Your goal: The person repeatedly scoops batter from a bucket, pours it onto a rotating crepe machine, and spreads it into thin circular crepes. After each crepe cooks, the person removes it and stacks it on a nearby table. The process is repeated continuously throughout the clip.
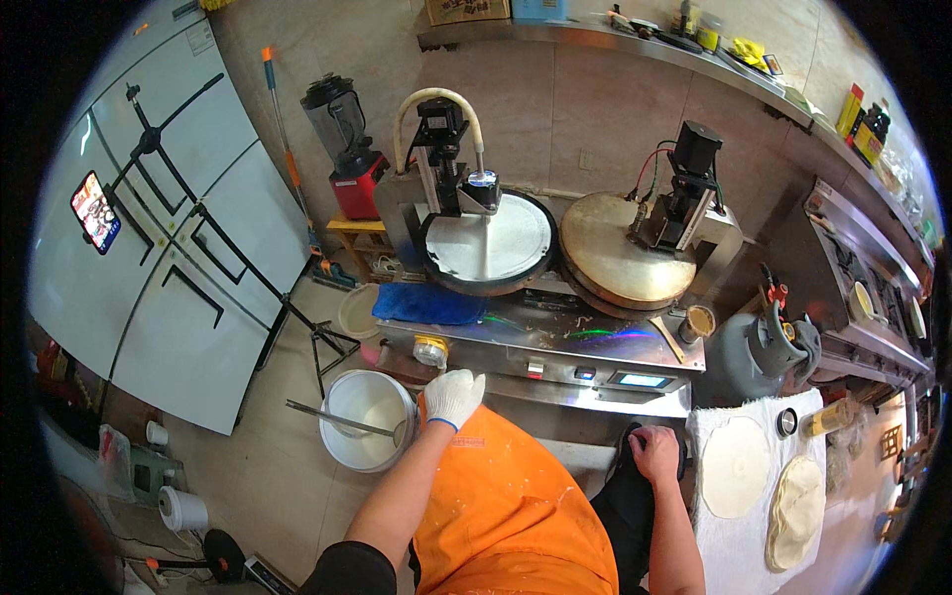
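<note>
My left hand (455,398), in a white knit glove, rests over the orange apron (513,513) at my left knee. A white bucket (338,450) of pale batter stands beside it, with a metal ladle (338,420) leaning inside. Bare, my right hand (656,452) lies loosely curled on my dark right trouser leg, with nothing seen in it. On the left round griddle (520,230) a white batter sheet (513,249) is spread under the machine's spreader head (480,195). The right round griddle (621,238) has a bare, browned surface. What the left fingers touch is hidden.
Right of me, a white cloth (714,550) bears one flatbread (736,465) and a stack of flatbreads (796,513). Behind it stands a grey gas cylinder (747,361). A blue cloth (428,303) lies on the steel counter (535,342). A phone tripod (245,249) stands left.
</note>
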A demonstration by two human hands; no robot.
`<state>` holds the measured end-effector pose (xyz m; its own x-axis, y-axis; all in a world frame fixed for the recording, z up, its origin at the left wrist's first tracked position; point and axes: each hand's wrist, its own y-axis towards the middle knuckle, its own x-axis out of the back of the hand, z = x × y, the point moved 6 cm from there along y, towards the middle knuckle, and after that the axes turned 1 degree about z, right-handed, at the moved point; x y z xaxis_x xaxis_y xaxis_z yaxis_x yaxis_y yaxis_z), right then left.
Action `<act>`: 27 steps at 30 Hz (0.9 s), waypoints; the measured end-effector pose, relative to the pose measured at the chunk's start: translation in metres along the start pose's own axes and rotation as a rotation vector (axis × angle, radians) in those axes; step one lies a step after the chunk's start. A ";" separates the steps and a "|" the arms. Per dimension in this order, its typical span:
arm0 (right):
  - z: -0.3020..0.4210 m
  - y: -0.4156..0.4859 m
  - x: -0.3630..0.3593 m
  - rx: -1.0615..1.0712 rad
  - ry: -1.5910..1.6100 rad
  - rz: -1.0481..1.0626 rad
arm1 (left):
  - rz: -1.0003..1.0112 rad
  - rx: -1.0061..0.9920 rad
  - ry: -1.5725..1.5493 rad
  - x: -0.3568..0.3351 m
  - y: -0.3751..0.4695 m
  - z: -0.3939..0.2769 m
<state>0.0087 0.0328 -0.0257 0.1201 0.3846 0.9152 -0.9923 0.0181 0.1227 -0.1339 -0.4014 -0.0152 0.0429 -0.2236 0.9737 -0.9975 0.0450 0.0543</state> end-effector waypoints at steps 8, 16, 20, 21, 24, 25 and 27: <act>0.000 -0.002 0.002 -0.011 0.017 -0.030 | -0.014 0.001 -0.064 -0.002 -0.003 0.001; -0.026 0.001 -0.016 -0.141 -0.019 0.048 | -0.231 -0.115 -0.084 0.016 -0.022 -0.014; -0.045 0.028 -0.046 -0.194 -0.045 0.361 | -0.388 0.015 -0.433 0.039 -0.049 -0.002; -0.041 0.032 -0.041 0.014 -0.286 0.280 | -0.390 0.063 -0.493 0.041 -0.056 0.000; -0.044 0.063 -0.059 0.188 -0.338 0.218 | -0.429 0.168 -0.552 0.040 -0.086 0.005; -0.050 0.073 -0.069 0.167 -0.366 0.265 | -0.361 0.196 -0.524 0.036 -0.094 0.007; -0.063 0.091 -0.082 0.210 -0.380 0.313 | -0.385 0.181 -0.525 0.034 -0.119 -0.002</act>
<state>-0.0934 0.0615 -0.1139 -0.1392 -0.0196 0.9901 -0.9596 -0.2441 -0.1397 -0.0134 -0.4121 0.0119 0.4100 -0.6365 0.6533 -0.9121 -0.2860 0.2937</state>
